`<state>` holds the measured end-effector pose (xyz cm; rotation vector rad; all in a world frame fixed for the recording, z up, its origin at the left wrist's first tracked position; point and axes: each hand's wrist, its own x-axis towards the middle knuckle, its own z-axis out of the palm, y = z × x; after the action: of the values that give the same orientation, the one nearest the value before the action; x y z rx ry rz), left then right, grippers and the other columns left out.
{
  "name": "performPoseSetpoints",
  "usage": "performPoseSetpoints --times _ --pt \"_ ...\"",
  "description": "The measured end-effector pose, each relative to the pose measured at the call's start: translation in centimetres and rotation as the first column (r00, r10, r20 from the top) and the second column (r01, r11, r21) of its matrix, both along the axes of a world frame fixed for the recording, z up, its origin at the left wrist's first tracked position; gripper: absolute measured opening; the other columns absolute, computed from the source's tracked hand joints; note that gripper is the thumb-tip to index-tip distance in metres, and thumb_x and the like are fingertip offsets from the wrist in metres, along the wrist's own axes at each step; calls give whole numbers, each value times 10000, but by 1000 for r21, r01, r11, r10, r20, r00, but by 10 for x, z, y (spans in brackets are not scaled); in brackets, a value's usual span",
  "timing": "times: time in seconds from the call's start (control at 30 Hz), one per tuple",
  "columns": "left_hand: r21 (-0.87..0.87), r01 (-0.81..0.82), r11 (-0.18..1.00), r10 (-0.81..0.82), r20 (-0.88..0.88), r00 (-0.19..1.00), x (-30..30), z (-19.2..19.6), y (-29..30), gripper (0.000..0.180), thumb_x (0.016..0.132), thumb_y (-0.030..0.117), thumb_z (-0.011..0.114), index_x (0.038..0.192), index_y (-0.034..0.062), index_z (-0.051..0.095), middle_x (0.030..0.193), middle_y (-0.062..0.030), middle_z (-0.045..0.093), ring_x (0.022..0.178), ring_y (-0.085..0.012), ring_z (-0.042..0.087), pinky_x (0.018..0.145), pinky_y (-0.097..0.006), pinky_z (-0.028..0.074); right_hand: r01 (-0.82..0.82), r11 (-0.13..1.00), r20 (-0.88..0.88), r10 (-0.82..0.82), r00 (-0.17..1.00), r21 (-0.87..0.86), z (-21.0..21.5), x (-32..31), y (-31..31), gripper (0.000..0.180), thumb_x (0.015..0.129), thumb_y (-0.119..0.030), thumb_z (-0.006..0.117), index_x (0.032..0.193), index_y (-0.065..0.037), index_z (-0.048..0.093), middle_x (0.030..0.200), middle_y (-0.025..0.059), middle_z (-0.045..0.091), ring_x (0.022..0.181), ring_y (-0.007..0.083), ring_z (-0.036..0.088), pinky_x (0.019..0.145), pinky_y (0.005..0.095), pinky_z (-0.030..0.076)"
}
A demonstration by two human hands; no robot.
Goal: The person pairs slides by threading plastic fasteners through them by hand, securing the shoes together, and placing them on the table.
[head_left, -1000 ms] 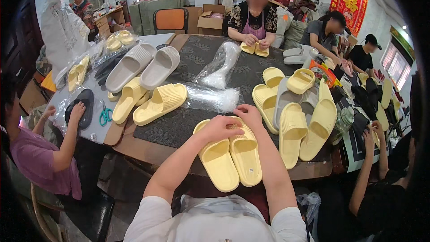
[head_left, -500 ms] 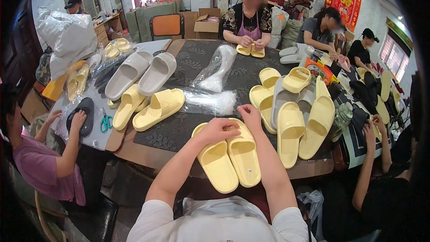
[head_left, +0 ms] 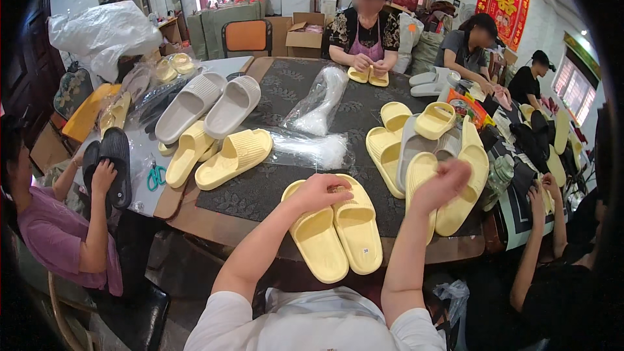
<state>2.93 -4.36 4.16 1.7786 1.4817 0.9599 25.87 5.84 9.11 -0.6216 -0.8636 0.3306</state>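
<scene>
A pair of yellow slide slippers [head_left: 359,238] lies side by side at the table's near edge, heels toward me. My left hand [head_left: 323,190] rests over their straps, its bent fingers closed at the inner edge of the left slipper's strap. Out to the right, my right hand [head_left: 444,186] is smeared by motion above another yellow slipper [head_left: 463,203]. Whether it holds anything does not show. Around that hand is a cluster of several yellow slippers, with a grey slipper [head_left: 409,149] among them.
Clear bags of white strands [head_left: 318,151] lie mid-table. Left of them are yellow slippers [head_left: 234,159] and grey slippers [head_left: 190,108]. A co-worker at left handles dark slippers [head_left: 117,168] near teal scissors [head_left: 156,178]. Another across holds small yellow slippers [head_left: 369,77]. A bottle [head_left: 499,174] stands right.
My right hand has left the strap area of the yellow pair and swung right to the slipper cluster. My left hand stays on the pair. The left co-worker now has two dark slippers together.
</scene>
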Motion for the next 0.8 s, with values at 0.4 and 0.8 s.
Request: performPoseSetpoints --times 0.4,0.8 --pt "370 -40 928 29 35 999 -5 -1 3 239 834 241 704 986 57 705 948 -70 684 842 -145 632 772 -304 501 -296 935 563 140 815 195 44 16 -169 203 871 -188 657 850 -67 495 769 41 493 693 157 450 588 289 349" --pt "63 156 986 -162 607 778 -14 7 -11 317 830 33 670 1142 -14 642 1014 -71 683 954 -128 639 878 -283 504 -475 709 494 705 509 -521 -42 -69 -108 197 957 -91 486 1134 -6 467 764 88 557 682 146 558 617 293 433"
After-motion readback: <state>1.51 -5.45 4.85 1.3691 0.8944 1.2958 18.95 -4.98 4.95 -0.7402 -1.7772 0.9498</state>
